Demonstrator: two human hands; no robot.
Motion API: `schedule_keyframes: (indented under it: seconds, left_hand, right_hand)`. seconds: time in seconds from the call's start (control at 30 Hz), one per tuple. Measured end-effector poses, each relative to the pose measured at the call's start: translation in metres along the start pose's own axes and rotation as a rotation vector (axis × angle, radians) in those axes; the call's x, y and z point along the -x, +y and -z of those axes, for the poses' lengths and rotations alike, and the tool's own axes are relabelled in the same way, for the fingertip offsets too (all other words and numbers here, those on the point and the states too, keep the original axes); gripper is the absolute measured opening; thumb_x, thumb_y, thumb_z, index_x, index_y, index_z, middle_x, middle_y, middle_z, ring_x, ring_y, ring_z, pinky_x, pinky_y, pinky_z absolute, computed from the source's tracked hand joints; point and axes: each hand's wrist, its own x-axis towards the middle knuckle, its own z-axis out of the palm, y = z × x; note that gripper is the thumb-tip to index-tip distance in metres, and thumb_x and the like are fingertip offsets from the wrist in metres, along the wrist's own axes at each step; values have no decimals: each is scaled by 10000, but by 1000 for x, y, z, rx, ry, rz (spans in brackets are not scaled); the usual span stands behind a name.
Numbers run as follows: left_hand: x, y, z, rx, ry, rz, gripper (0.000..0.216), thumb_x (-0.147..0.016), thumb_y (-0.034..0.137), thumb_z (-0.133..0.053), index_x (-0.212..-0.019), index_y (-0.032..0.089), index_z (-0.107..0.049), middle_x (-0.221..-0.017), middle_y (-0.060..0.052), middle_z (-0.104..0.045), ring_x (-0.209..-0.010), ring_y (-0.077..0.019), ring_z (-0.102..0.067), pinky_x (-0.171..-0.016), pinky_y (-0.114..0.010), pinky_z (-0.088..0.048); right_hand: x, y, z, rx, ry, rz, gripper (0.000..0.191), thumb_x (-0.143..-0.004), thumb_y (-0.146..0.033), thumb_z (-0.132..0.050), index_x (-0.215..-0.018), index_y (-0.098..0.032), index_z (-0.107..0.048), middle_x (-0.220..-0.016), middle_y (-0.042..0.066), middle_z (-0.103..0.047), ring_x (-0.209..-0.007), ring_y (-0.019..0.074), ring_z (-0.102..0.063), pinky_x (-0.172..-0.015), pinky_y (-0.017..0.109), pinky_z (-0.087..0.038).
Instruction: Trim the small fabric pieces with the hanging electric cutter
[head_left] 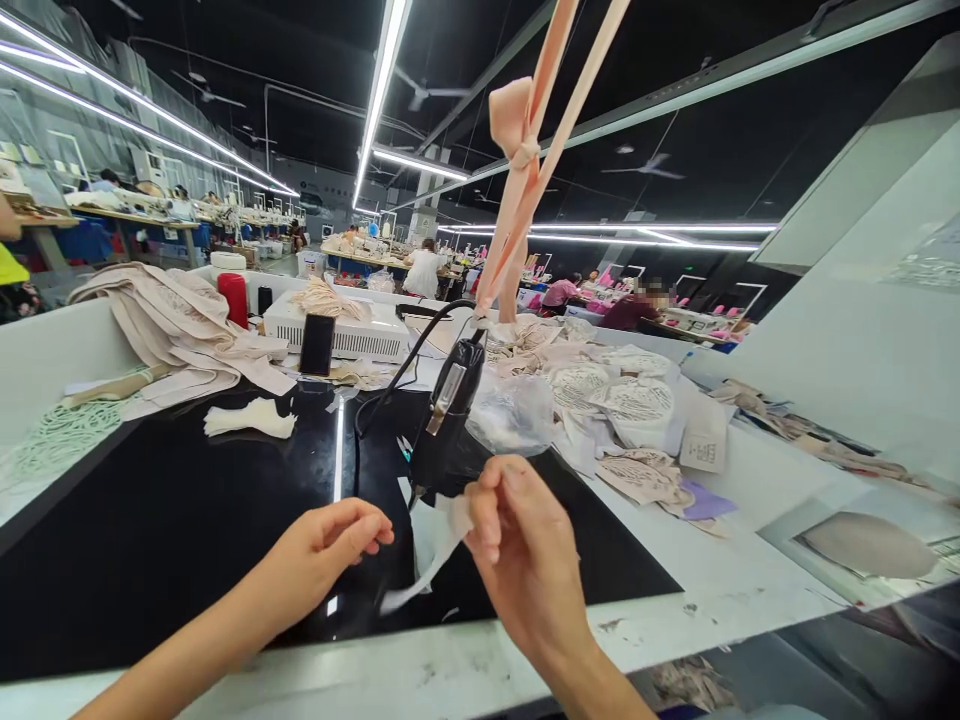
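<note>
My right hand pinches one end of a thin white strip, whose lower end hangs blurred above a glossy black board. Left of the strip is my left hand, its fingers curled in and thumb close to them, apart from the strip, with nothing visible in it. Just beyond both hands, a black corded electric hand tool hangs tip down from knotted peach fabric bands. A pale piece behind the strip is partly hidden. A small stack of cream cut pieces lies on the board's far left.
Beige fabric pieces pile at the back left, near a phone leaning on a white box. Patterned cup-shaped pieces and a clear plastic bag lie to the right. Several people work at tables beyond.
</note>
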Motion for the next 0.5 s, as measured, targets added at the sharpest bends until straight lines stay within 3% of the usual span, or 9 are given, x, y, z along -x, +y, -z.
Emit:
schedule_keyframes:
  seconds: [0.07, 0.17, 0.27, 0.37, 0.5]
  left_hand:
    - [4, 3, 5, 154, 9, 52, 583, -804, 701, -580, -1052, 187, -697, -1071, -85, -705, -1005, -235, -617, -858, -327, -467]
    - [13, 6, 7, 320, -3, 112, 583, -753, 675, -686, -1085, 196, -699, -1002, -53, -702, -952, -199, -611, -870, -314, -461]
    - [21, 5, 9, 377, 18, 154, 436, -741, 548, -778, -975, 188, -703, -787, 14, -654, -736, -118, -539, -710, -232, -418]
    - [29, 4, 17, 394, 70, 184, 346, -742, 472, -805, -866, 176, -676, -701, 44, -600, -648, -85, -458, -614, -201, -339]
    - [39, 4, 35, 356, 128, 209, 347, -714, 462, -821, -801, 171, -653, -663, 52, -576, -614, -82, -437, -600, -206, -339]
  right_hand:
    - [6, 14, -7, -29, -55, -67, 291, -873, -453, -692, -768, -206, -578, -473, -75, -448, -421, 63, -295, -433, 168, -299]
    - [12, 33, -15, -61, -114, -146, 299, -880, -461, -684, -770, -201, -585, -480, -67, -473, -431, 63, -325, -456, 177, -309]
    - [16, 47, -17, -60, -138, -194, 306, -883, -470, -683, -778, -195, -601, -498, -62, -498, -442, 56, -368, -461, 170, -307]
    - [17, 55, -13, 37, -143, -226, 283, -892, -466, -678, -821, -194, -641, -540, -50, -559, -448, 46, -438, -470, 164, -332]
    - [15, 65, -5, 244, -200, -296, 272, -846, -420, -721, -1033, -224, -702, -856, 30, -720, -534, 87, -631, -512, 203, -450]
